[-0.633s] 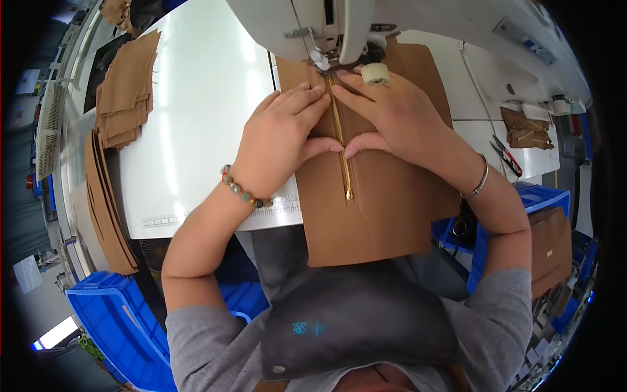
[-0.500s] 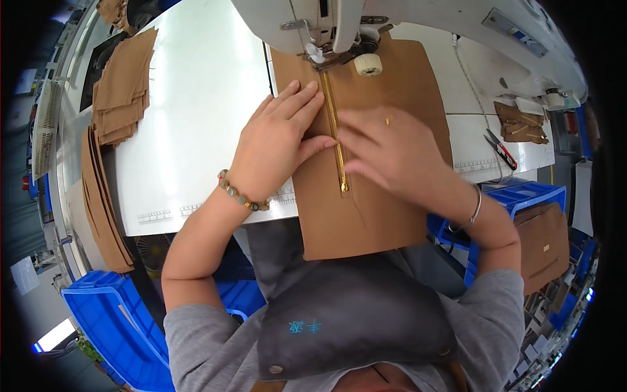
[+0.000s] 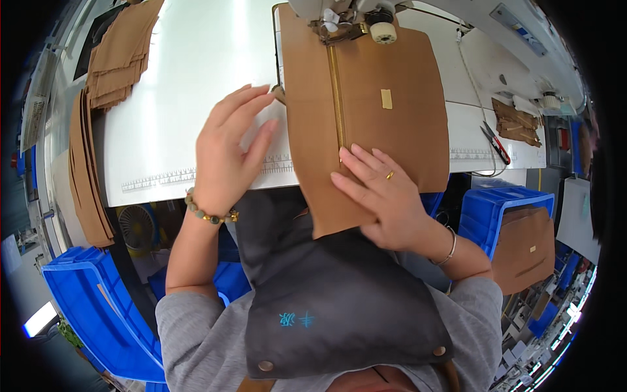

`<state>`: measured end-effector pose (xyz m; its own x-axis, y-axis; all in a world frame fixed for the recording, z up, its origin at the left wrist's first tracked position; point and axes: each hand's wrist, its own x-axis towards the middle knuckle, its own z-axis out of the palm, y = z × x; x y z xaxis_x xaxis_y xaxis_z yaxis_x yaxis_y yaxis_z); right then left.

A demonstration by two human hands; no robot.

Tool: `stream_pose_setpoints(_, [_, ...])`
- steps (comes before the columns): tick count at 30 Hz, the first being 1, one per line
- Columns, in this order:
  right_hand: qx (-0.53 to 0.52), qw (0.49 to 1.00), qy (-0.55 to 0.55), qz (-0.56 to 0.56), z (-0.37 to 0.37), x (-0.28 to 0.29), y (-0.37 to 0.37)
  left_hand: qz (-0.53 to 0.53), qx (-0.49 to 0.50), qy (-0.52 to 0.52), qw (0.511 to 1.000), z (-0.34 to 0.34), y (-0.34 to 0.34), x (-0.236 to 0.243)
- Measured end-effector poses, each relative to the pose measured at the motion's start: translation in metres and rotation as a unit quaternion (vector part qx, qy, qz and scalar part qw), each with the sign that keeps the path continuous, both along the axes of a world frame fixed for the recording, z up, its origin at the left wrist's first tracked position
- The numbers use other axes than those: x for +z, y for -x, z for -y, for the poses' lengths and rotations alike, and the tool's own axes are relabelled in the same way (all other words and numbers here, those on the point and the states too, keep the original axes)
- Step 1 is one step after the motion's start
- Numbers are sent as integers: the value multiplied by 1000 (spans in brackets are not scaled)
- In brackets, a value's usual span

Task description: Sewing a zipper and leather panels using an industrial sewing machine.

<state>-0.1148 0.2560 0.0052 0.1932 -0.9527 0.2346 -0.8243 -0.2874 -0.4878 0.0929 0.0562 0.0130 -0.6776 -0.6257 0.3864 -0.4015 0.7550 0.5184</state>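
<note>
A brown panel, leather-like, lies on the white sewing table with its near end hanging past the front edge. A gold-toothed zipper runs lengthwise along it. Its far end passes beneath the presser foot of a sewing machine. My right hand rests open on the panel, fingers stretched out and covering the zipper's near end. Left of the panel, my left hand is raised with thumb and fingers apart, holding nothing. Its fingertips are close to a small dark piece at the panel's left edge.
Stacked brown pieces lie at the far left, with longer strips hanging nearer. Red-handled thread snips and small brown pieces sit at right. Blue bins flank me; the right blue bin holds brown panels.
My left hand has lifted off the panel and moved left. My right hand has slid nearer to me along the zipper, uncovering a yellow tape patch on the panel.
</note>
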Motion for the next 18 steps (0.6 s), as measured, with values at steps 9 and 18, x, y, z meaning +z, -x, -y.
stream_pose_setpoints(9, [7, 952, -139, 273, 4, 13, 20, -26, -140, 67, 987, -37, -3, -7])
stream_pose_setpoints(18, [5, 943, -130, 307, 4, 12, 20, -49, -156, 94, 982, -45, 14, -19])
